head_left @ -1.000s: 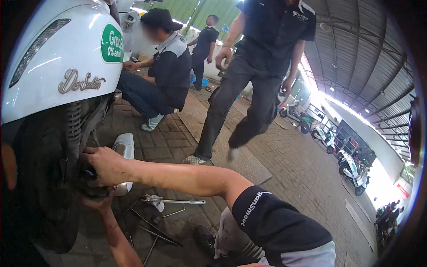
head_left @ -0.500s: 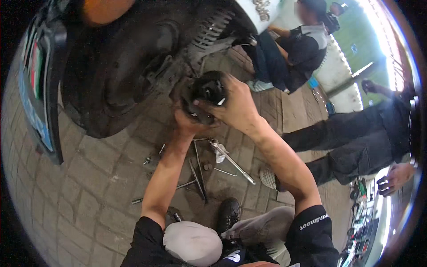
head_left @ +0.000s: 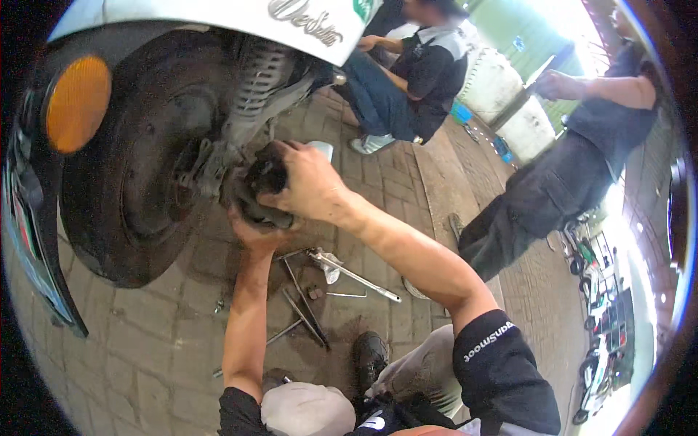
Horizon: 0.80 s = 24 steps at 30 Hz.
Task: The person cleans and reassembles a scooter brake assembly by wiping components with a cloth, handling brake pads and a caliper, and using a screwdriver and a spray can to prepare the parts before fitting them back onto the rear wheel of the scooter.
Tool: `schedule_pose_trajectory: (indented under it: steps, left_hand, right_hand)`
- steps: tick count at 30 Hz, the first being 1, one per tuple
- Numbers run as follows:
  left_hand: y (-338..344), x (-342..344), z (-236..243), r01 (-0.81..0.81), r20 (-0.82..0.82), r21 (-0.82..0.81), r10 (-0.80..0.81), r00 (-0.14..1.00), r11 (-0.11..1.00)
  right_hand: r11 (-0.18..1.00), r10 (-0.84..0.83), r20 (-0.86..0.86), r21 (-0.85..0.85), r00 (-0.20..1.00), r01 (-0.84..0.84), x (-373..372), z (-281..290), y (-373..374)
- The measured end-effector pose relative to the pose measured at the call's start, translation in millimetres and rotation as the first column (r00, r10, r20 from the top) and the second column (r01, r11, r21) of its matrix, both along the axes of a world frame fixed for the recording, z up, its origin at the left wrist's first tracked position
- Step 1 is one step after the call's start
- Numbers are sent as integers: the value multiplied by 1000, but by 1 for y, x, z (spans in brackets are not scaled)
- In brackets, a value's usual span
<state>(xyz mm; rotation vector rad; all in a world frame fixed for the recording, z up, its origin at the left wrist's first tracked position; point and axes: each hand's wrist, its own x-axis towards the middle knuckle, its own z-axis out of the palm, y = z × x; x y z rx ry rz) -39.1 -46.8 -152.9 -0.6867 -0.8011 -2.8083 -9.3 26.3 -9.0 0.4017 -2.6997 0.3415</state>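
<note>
My left hand [head_left: 256, 234] is closed round the underside of a dark, greasy round part [head_left: 243, 198]. On top of the part, my right hand [head_left: 313, 183] has its fingers wrapped over a black, lumpy piece [head_left: 269, 174]. Whether this piece is joined to the round part I cannot tell. Both hands are beside the hub of a scooter's wheel [head_left: 149, 138], just below its coil-spring shock absorber [head_left: 258, 80]. The palms and most of the left fingers are hidden.
T-handle wrenches [head_left: 309, 320], a chrome ratchet handle [head_left: 363, 280], a thin rod [head_left: 347, 294] and a small nut [head_left: 315, 291] lie on brick paving. An orange reflector [head_left: 78, 104] is at upper left. One person [head_left: 429, 69] sits beyond; another [head_left: 560, 174] stands right.
The view has swung, showing more of the white bodywork. My hands have carried the round part left, closer to the wheel hub. The standing person's arm now shows raised.
</note>
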Motion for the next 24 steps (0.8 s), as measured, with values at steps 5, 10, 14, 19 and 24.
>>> schedule_pose_trajectory:
  steps: [5,10,14,19,24]
  left_hand:
    - [-2,-7,-5,-642,-450,-365,477,755,674]
    - [-6,-12,-17,-298,-238,-268,237,942,916]
    - [-10,-6,-23,-508,-439,-432,318,840,745]
    - [-1,-10,-41,-596,-415,-448,435,799,666]
    - [-5,-4,-35,-589,-397,-454,440,805,668]
  right_hand:
    - [997,17,43,-77,999,-14,-6,-8,4]
    - [980,48,170,-200,984,-13,-1,-6,-4]
    - [938,137,76,-331,988,-105,5,-30,10]
    - [973,167,-81,-144,983,-178,15,-37,4]
    - [993,52,-24,-103,998,-54,19,-31,-2]
